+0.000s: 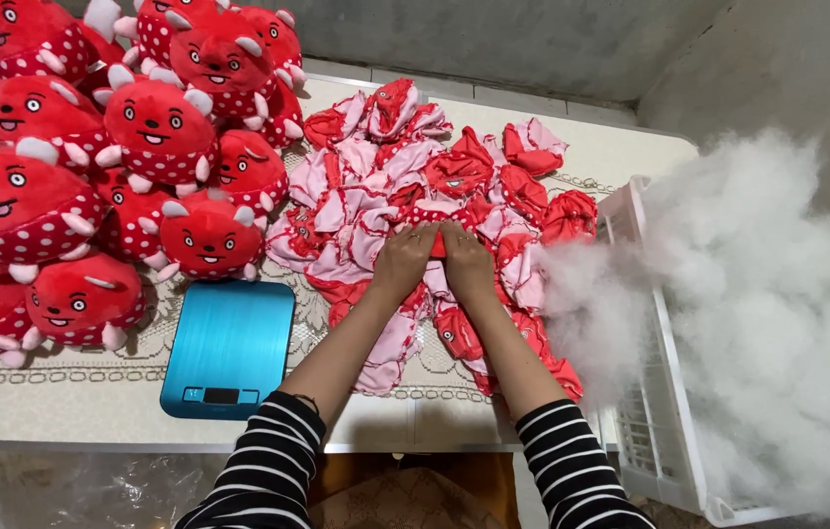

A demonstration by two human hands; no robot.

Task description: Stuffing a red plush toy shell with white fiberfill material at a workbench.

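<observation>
Stuffed red plush toys (141, 127), blue kitchen scale (229, 348), white crate (664, 431) heaped with fluffy white stuffing (767, 313)

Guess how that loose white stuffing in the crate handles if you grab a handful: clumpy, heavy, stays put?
The white stuffing heaps far above the white crate without slumping, so it is probably very light. Wisps trail over the rim towards the unstuffed toy skins, so a handful would likely stretch and shed strands. Its fuzzy edges suggest it squashes easily.

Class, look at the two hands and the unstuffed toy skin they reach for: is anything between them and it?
Nothing visible. The left hand and right hand already rest on the red unstuffed toy skin atop the pile of skins.
</observation>
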